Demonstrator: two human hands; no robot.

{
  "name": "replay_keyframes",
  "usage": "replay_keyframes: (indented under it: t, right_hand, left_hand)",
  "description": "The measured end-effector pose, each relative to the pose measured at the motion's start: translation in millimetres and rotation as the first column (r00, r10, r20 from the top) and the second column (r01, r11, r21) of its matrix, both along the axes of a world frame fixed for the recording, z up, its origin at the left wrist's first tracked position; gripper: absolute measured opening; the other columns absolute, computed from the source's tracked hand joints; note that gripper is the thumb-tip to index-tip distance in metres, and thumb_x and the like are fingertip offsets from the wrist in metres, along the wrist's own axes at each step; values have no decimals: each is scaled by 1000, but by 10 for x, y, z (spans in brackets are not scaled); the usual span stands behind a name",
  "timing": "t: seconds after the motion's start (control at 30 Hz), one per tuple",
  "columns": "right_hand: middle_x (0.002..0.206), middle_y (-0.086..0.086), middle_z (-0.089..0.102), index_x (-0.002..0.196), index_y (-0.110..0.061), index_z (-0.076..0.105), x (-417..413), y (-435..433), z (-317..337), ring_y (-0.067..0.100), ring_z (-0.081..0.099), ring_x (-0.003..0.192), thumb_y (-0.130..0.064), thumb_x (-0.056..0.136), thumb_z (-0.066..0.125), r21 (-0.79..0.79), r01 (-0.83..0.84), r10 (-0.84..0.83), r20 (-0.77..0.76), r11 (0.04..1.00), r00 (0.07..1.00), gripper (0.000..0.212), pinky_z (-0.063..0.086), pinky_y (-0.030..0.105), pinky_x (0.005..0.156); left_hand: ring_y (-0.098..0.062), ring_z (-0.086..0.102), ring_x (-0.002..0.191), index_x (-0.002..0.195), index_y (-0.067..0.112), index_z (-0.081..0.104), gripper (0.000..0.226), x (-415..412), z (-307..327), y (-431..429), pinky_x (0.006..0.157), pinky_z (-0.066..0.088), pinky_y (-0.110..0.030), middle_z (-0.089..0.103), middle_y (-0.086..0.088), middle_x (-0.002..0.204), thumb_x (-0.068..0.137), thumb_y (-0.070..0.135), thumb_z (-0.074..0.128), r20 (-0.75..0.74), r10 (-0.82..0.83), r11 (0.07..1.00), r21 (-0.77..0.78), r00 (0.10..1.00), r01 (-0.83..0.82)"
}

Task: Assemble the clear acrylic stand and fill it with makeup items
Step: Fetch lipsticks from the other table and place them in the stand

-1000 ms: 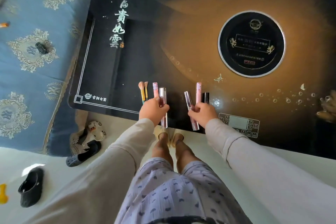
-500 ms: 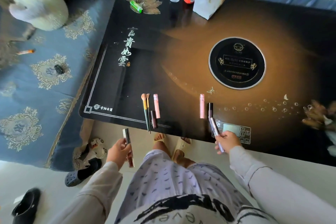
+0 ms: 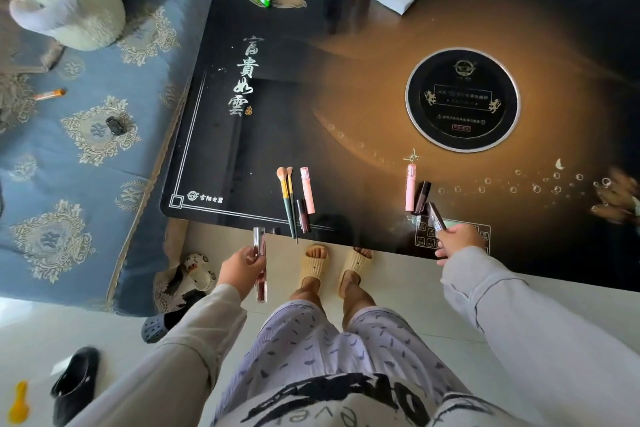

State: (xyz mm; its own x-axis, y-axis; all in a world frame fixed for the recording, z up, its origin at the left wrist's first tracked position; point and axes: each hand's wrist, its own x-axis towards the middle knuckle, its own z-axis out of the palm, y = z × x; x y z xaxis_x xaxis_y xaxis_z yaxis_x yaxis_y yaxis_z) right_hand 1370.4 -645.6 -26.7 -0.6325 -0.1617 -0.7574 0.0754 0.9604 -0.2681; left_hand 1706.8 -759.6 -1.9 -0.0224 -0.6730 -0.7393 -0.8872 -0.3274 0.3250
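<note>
You wear pale grey long sleeves [image 3: 519,322], a white top [image 3: 460,409] with black lettering, dark-flecked lilac shorts [image 3: 304,340], and tan slides [image 3: 313,265] at the table's [image 3: 346,97] near edge

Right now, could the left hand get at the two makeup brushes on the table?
Probably yes for reach: the brushes lie just ahead of the left hand, with nothing between. But its fingers grip a tube, so it would likely need to put that down first.

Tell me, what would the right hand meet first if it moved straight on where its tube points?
Probably the dark tube lying beside the pink tube on the table; depth is unclear.
</note>
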Motion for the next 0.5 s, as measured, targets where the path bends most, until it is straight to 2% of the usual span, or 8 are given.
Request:
replay_keyframes:
  t: [0.07,0.1,0.27,0.4,0.5]
  right_hand:
    - [52,7,52,54,-10,50,-23,-4,-6,27,57,53,-8,85,51,-1,-17,17,-8,1000,1000,32,56,46,67]
    - [52,7,52,53,-10,50,-34,-3,-4,28,57,54,-8,85,51,-5,-16,16,-14,1000,1000,32,56,47,69]
    - [54,6,52,59,-10,50,-61,32,23,31,62,65,-9,87,52,0,-28,28,-13,1000,1000,28,55,48,70]
    - [56,4,54,73,-5,56,-39,133,66,30,62,64,-11,88,52,2,-14,14,-12,1000,1000,16,55,40,62]
    - [56,2,55,68,-7,55,49,287,92,21,57,48,-11,88,53,-7,46,-46,-19,999,999,20,50,26,41]
  left_hand:
    - [-30,65,84,102,-1,60,23,-30,6,-11,87,53,-39,69,-19,98,91,17,51,7,-17,1000,-3,1000,17]
    - [-31,65,85,102,-1,60,23,-50,7,-12,87,53,-39,69,-19,100,91,17,51,12,-33,999,-2,999,33]
    - [-24,58,76,101,1,59,23,-177,8,-35,79,49,-32,69,-19,100,92,19,49,22,-97,995,10,995,96]
    - [-25,56,76,99,1,60,21,-267,13,-68,80,47,-31,69,-18,96,91,17,49,8,-152,988,4,988,152]
    - [-25,56,76,98,3,61,20,-300,6,-119,81,47,-32,64,-13,88,91,16,49,-6,-200,980,10,980,200]
